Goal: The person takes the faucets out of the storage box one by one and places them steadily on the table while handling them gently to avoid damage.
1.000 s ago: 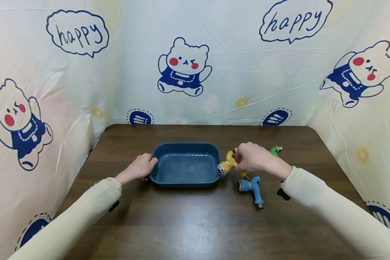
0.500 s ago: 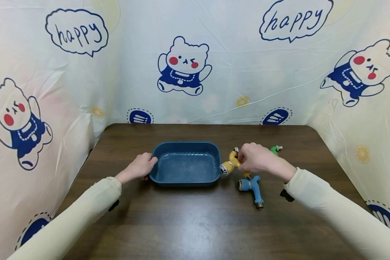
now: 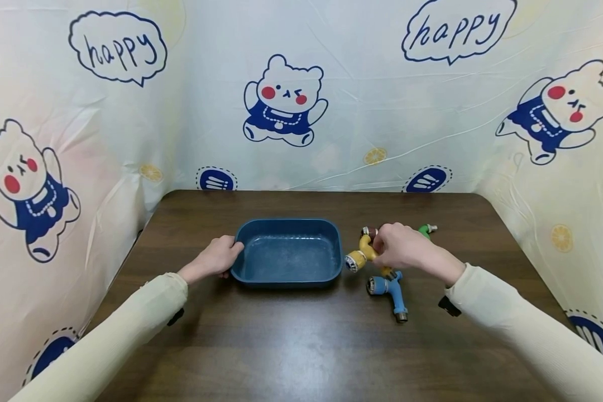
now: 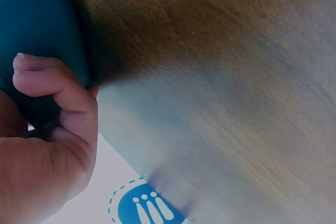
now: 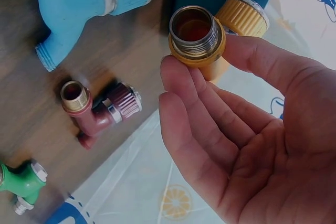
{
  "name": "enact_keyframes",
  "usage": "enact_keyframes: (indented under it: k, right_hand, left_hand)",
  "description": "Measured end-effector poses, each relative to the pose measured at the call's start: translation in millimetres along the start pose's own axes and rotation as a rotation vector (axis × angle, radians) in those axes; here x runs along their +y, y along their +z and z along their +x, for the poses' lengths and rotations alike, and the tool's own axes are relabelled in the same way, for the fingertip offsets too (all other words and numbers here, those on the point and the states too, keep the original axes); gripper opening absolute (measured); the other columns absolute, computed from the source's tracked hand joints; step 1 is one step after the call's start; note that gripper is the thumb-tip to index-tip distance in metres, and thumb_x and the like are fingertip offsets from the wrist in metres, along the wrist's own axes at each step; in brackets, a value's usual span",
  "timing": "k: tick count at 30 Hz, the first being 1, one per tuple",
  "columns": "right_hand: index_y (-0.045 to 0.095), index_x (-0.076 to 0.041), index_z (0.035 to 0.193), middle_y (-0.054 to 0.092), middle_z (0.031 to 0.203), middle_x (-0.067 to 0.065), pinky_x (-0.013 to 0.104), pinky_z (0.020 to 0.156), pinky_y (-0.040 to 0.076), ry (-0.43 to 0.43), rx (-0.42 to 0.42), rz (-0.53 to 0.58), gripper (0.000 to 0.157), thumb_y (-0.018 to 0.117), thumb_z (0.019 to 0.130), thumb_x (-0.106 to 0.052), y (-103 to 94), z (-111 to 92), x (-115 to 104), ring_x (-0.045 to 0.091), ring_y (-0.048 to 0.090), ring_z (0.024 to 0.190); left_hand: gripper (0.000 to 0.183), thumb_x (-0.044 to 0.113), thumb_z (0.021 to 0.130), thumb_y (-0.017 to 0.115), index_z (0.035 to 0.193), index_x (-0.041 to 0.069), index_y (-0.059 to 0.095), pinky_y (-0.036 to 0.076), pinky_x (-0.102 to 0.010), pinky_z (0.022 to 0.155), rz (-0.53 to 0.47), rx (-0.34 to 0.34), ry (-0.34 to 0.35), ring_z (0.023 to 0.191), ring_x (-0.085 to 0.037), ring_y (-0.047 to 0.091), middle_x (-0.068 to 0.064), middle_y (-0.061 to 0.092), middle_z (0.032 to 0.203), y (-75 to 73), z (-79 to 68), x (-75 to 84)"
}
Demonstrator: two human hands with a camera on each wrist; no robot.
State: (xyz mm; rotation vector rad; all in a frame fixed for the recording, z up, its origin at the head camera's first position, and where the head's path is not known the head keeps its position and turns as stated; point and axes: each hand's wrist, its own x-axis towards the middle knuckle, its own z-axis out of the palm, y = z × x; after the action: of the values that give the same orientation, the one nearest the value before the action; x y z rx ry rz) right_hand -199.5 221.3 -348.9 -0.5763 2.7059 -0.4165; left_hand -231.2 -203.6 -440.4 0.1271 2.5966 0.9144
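Note:
My left hand [image 3: 216,257] grips the left rim of a dark blue rectangular basin [image 3: 286,282], thumb inside the wall; the left wrist view shows curled fingers [image 4: 58,80] at its corner. The basin stands on the table with nothing in it. Right of it, my right hand [image 3: 402,245] holds a yellow tap [image 3: 358,260] between thumb and fingers. In the right wrist view the threaded metal end of this yellow tap [image 5: 197,38] faces the camera. A blue tap [image 3: 396,296] lies just nearer the body. Beyond the hand is a dark red tap [image 5: 100,119].
A green tap [image 3: 425,230], partly hidden by my right hand, lies farther right on the brown wooden table [image 3: 301,346]. Printed cloth [image 3: 352,111] with cartoon bears hangs round the table's back and sides.
My right hand has moved slightly right with the yellow tap, away from the basin's right edge. More of the dark red tap shows behind it. The left hand and basin stay put.

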Motion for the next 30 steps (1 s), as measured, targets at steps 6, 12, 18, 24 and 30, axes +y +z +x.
enact_keyframes:
  k: [6,12,18,24,30]
  right_hand:
    - [0.074,-0.013,0.079,0.061,0.069,-0.003,0.028,0.053,0.048,-0.019,0.009,-0.008,0.011,0.080,0.087,-0.016,2.9,-1.8,4.3,0.013,0.054,0.059]
    - [0.072,-0.014,0.075,0.058,0.064,-0.005,0.027,0.052,0.044,-0.035,0.017,0.001,0.012,0.078,0.086,-0.014,5.9,-6.2,8.9,0.011,0.050,0.056]
    - [0.073,-0.013,0.078,0.060,0.066,-0.004,0.027,0.050,0.045,-0.014,0.019,0.023,0.010,0.078,0.086,-0.015,10.0,-10.5,13.5,0.011,0.051,0.056]
    - [0.070,-0.014,0.074,0.058,0.064,-0.005,0.026,0.050,0.043,-0.033,0.039,0.017,0.015,0.079,0.085,-0.016,12.8,-12.3,17.2,0.010,0.049,0.056]
    - [0.071,-0.013,0.075,0.059,0.064,-0.005,0.027,0.052,0.044,-0.043,0.042,0.017,0.014,0.080,0.085,-0.016,14.7,-13.3,21.8,0.011,0.050,0.056]
  left_hand:
    - [0.033,0.021,0.110,0.037,0.105,-0.003,0.060,0.055,-0.031,0.048,0.008,0.004,0.001,0.050,-0.021,0.061,-0.012,0.061,0.069,0.2,-0.9,0.3]
    - [0.033,0.021,0.110,0.037,0.107,-0.003,0.060,0.055,-0.031,0.048,0.005,0.009,-0.001,0.050,-0.021,0.062,-0.012,0.060,0.068,0.4,-1.2,-0.1]
    - [0.033,0.021,0.110,0.038,0.105,-0.003,0.060,0.055,-0.031,0.048,-0.003,0.002,0.009,0.050,-0.021,0.061,-0.012,0.059,0.069,1.9,-1.2,-1.3]
    - [0.033,0.021,0.110,0.038,0.101,-0.001,0.059,0.055,-0.032,0.048,-0.001,0.009,0.009,0.049,-0.021,0.061,-0.012,0.060,0.069,1.5,-0.9,-0.1]
    - [0.033,0.022,0.110,0.037,0.103,-0.001,0.060,0.055,-0.031,0.048,-0.001,0.008,0.003,0.050,-0.021,0.061,-0.012,0.060,0.069,1.1,-1.0,0.3]
